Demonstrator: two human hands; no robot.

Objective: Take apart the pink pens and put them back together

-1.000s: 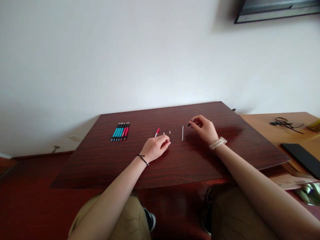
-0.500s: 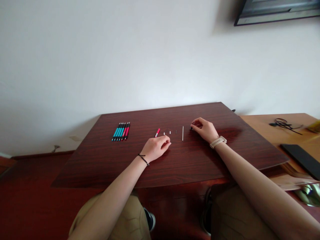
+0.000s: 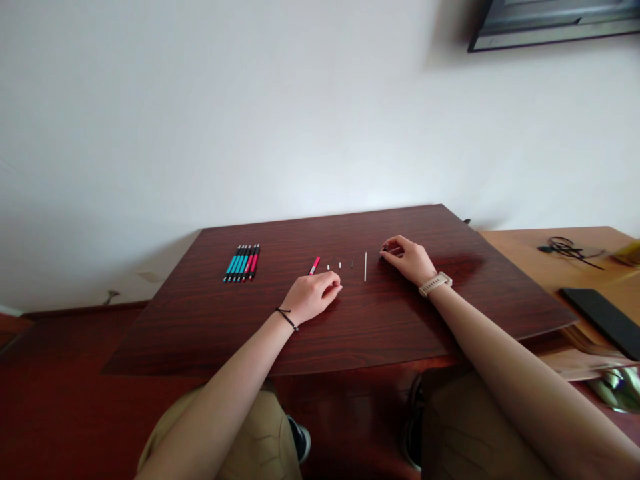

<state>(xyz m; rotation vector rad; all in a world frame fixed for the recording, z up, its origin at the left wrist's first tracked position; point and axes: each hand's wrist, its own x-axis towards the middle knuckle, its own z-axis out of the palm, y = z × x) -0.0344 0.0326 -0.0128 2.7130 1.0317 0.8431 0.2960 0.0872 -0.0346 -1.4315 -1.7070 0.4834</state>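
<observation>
My left hand (image 3: 314, 295) rests on the table with its fingers curled in, and no object shows in them. Just beyond it lies a pink pen barrel (image 3: 315, 265), its near end hidden by the hand. To the right of that are two small white pieces (image 3: 340, 265), a tiny dark spring-like piece (image 3: 352, 264) and a thin white refill tube (image 3: 365, 267). My right hand (image 3: 407, 259), with a pale watch strap at the wrist, is right of the tube. Its thumb and fingers pinch a small black piece (image 3: 384, 248), mostly hidden by them.
Several blue and pink pens (image 3: 242, 263) lie side by side at the left of the dark wooden table (image 3: 210, 333). A lighter table (image 3: 545, 267) adjoins on the right, with a black cable (image 3: 570, 248) and a flat black device (image 3: 603, 320). Behind is a wall (image 3: 300, 113).
The small black piece at my right fingertips has shifted slightly up between the fingers. My left hand and the laid-out parts look unmoved.
</observation>
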